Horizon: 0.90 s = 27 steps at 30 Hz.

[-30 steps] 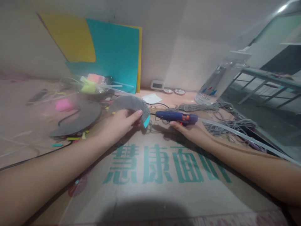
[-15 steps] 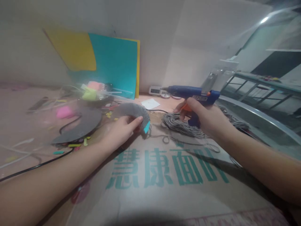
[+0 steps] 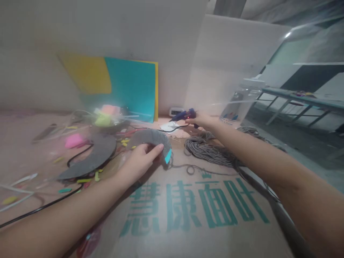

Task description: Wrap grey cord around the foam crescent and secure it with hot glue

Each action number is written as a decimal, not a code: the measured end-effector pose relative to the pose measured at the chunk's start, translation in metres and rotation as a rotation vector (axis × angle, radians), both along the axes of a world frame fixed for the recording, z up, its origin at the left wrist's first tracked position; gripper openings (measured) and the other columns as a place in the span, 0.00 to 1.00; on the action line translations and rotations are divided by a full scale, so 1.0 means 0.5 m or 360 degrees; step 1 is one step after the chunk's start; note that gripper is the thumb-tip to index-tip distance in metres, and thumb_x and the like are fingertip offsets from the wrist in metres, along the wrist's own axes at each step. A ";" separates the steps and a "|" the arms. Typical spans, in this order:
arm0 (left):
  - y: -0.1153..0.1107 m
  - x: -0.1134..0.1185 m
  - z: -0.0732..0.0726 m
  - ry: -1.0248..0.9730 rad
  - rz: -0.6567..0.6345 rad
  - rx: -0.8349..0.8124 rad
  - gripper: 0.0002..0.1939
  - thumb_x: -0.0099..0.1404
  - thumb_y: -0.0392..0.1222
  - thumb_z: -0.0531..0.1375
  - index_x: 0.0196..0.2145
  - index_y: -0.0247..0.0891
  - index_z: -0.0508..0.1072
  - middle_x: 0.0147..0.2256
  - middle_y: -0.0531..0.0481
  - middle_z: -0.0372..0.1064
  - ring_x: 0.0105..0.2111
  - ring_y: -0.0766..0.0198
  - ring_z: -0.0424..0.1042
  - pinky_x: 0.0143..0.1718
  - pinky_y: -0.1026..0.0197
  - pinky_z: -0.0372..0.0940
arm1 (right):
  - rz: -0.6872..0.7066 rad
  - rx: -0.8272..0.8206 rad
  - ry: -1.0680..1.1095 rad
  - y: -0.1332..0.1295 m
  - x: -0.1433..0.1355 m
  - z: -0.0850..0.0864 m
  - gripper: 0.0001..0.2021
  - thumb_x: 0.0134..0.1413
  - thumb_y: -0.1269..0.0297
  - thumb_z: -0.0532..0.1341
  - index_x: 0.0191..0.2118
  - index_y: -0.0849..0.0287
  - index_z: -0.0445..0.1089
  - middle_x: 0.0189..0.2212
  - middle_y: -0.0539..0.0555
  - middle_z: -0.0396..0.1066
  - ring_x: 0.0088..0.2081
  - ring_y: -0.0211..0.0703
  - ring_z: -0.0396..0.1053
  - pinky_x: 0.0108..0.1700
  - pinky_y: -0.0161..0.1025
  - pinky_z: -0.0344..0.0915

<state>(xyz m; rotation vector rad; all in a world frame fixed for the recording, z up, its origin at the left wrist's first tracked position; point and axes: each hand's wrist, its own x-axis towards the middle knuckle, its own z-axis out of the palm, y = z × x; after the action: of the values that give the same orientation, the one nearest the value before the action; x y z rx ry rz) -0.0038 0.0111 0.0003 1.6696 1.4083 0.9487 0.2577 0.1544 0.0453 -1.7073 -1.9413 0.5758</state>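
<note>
My left hand (image 3: 141,159) pinches a curved grey cord-covered piece (image 3: 152,135) between thumb and fingers. Bare teal shows at its lower right end. Farther back, my right hand (image 3: 202,122) is closed round a blue glue gun (image 3: 184,115), whose nozzle points left above a white paper (image 3: 169,127). A black cord runs below the gun. Under my right forearm lies a bundle of grey cord (image 3: 206,148), with a loose strand trailing left. Another curved grey piece (image 3: 92,161) rests to the left of my left hand.
Teal and yellow sheets (image 3: 131,87) lean on the back wall. A pink lump (image 3: 75,141) and small coloured scraps lie at left. A small white digital device (image 3: 176,111) and a clear plastic container (image 3: 236,104) stand at the back. A printed brown sheet (image 3: 188,233) covers the front.
My right hand has carried the glue gun away from me, leftward and down toward the white paper. My left hand keeps its hold on the curved piece. The view has tilted up slightly.
</note>
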 end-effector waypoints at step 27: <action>-0.001 -0.011 -0.006 -0.0125 0.0214 0.0319 0.24 0.65 0.61 0.54 0.27 0.38 0.72 0.27 0.50 0.72 0.31 0.60 0.70 0.37 0.61 0.61 | 0.0690 -0.0409 0.0397 -0.325 -0.130 -0.025 0.23 0.60 0.63 0.58 0.60 0.58 0.64 0.46 0.57 0.75 0.25 0.34 0.71 0.29 0.36 0.69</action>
<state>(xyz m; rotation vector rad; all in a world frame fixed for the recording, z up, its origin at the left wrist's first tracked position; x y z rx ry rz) -0.0095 0.0106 -0.0027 1.6769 1.4257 1.2534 0.1928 -0.0080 0.0330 -1.2691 -2.1271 1.1805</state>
